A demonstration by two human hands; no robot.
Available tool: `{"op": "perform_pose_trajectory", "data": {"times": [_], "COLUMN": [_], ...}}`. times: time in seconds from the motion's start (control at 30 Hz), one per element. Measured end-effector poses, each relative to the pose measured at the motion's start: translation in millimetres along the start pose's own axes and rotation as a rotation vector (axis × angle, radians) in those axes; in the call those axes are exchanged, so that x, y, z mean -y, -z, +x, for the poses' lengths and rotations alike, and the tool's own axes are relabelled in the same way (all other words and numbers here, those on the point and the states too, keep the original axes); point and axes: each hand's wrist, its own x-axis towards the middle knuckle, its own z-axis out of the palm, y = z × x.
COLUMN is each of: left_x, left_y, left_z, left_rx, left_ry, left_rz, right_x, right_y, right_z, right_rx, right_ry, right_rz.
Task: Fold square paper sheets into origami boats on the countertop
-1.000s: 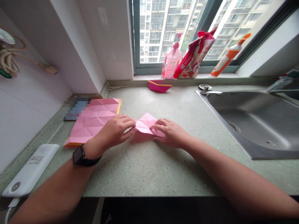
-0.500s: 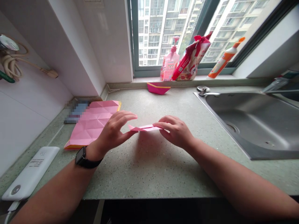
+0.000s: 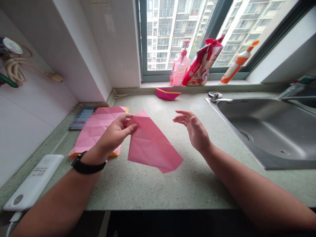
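A creased sheet of pink paper [image 3: 153, 144] hangs tilted above the counter, with folds along its edges. My left hand [image 3: 118, 130] pinches its upper left corner between thumb and fingers. Off to the right of the paper, my right hand [image 3: 195, 130] is raised with fingers stretched out, holding nothing. Behind my left hand lies a stack of creased pink and yellow paper [image 3: 96, 128]. Farther back on the counter sits a magenta folded paper boat [image 3: 168, 94] with a yellow edge.
A white power bank [image 3: 34, 181] with a cable lies at the left. The steel sink [image 3: 269, 131] is set into the counter [image 3: 148, 194] at the right. A pink pump bottle [image 3: 179, 69], a red bag [image 3: 204, 62] and an orange-white bottle [image 3: 237, 64] stand on the windowsill.
The pink paper has turned from nearly edge-on to showing its broad face. My right hand has let go and moved right; my left hand has closed on the corner.
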Motion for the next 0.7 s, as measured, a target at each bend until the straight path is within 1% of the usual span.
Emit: {"op": "perform_pose_trajectory", "data": {"times": [0.03, 0.07, 0.1, 0.13, 0.2, 0.27, 0.33, 0.4, 0.5, 0.57, 0.7], "left_x": [4, 7, 10, 12, 14, 13, 10, 7, 2, -1, -4], "left_y": [-1.6, -4.5, -8.5, -13.1, -21.4, -25.7, -25.7, -24.2, -24.6, -27.7, -37.3], "left_z": [0, -1, -2, -4, -9, -12, -13, -12, -12, -14, -21], "left_rx": [0.099, 0.173, 0.244, 0.257, 0.182, 0.123, 0.069, 0.029, 0.024, 0.045, 0.128], "left_ry": [0.041, 0.055, 0.057, 0.037, -0.081, -0.185, -0.245, -0.273, -0.312, -0.334, -0.313], "left_rz": [0.066, 0.165, 0.297, 0.437, 0.674, 0.797, 0.832, 0.826, 0.817, 0.813, 0.789], "right_x": [-1, -1, -1, 1, 6, 10, 14, 16, 15, 13, 8], "right_y": [0, -2, -3, -6, -13, -22, -31, -39, -49, -51, -45], "right_z": [1, 1, 0, -2, -6, -12, -19, -23, -25, -23, -16], "right_rx": [-0.003, 0.009, 0.035, 0.080, 0.215, 0.371, 0.509, 0.626, 0.756, 0.772, 0.664], "right_ry": [-0.006, 0.013, 0.059, 0.127, 0.291, 0.406, 0.461, 0.490, 0.479, 0.433, 0.296], "right_rz": [-0.026, -0.077, -0.138, -0.196, -0.276, -0.326, -0.369, -0.398, -0.450, -0.524, -0.753]}}
